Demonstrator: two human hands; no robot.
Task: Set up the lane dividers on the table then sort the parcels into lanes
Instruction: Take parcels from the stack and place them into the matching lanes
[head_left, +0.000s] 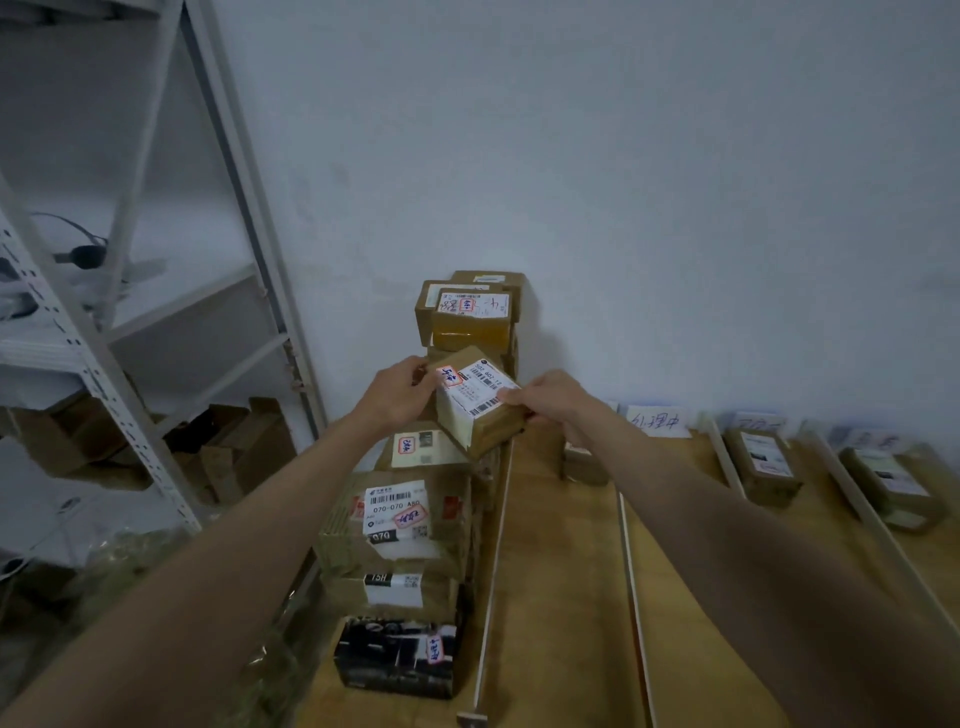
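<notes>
I hold a small brown parcel (480, 402) with a white shipping label, tilted, above a row of stacked parcels. My left hand (397, 392) grips its left end and my right hand (550, 397) pinches its right edge. Below it lie several parcels, among them a labelled carton (397, 512) and a black box (397, 657). More cartons (470, 312) are stacked against the wall. White lane dividers (493, 561) (634, 592) (872, 519) run across the wooden table (561, 597). Single parcels (761, 465) (891, 483) (584, 462) lie in the lanes to the right.
A white metal shelf rack (104, 322) stands at the left, with cardboard boxes (228, 452) on the floor beneath it. Paper lane labels (657, 420) lean on the white wall at the table's far edge.
</notes>
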